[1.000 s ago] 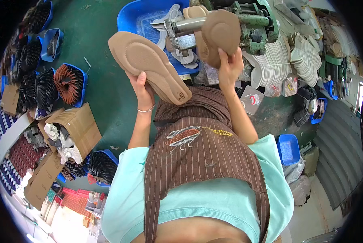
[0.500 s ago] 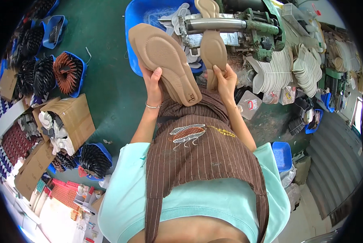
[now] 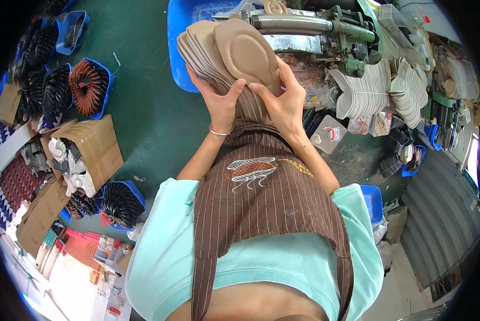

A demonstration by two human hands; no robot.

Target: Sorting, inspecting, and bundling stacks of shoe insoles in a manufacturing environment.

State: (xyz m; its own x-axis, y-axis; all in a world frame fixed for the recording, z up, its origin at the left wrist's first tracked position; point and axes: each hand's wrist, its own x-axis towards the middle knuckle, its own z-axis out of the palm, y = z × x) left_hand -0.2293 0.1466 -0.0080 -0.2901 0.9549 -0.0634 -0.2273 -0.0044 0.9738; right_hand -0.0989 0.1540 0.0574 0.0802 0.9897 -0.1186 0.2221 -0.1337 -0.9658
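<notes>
A stack of beige insoles (image 3: 199, 51) is held upright above my lap, fanned at its left edge. My left hand (image 3: 222, 102) is closed round its lower left side, thumb in front. One beige insole (image 3: 246, 51) lies over the front of the stack, shifted to the right. My right hand (image 3: 284, 99) grips this insole's right edge, thumb on its face. Both thumb tips are close together. Just beyond the insoles stands a green machine (image 3: 352, 32) with a shiny metal roller (image 3: 293, 23). Another beige insole (image 3: 275, 6) shows behind the roller.
A blue basin (image 3: 181, 69) sits behind the stack, left of the machine. Rows of white insoles (image 3: 364, 90) stand to the machine's right. At left are blue bins of dark shoe parts (image 3: 58, 96) and an open cardboard box (image 3: 98, 147).
My right hand has left the roller and moved left to the stack, bringing an insole onto its front. The stack has shifted slightly right and is more fanned.
</notes>
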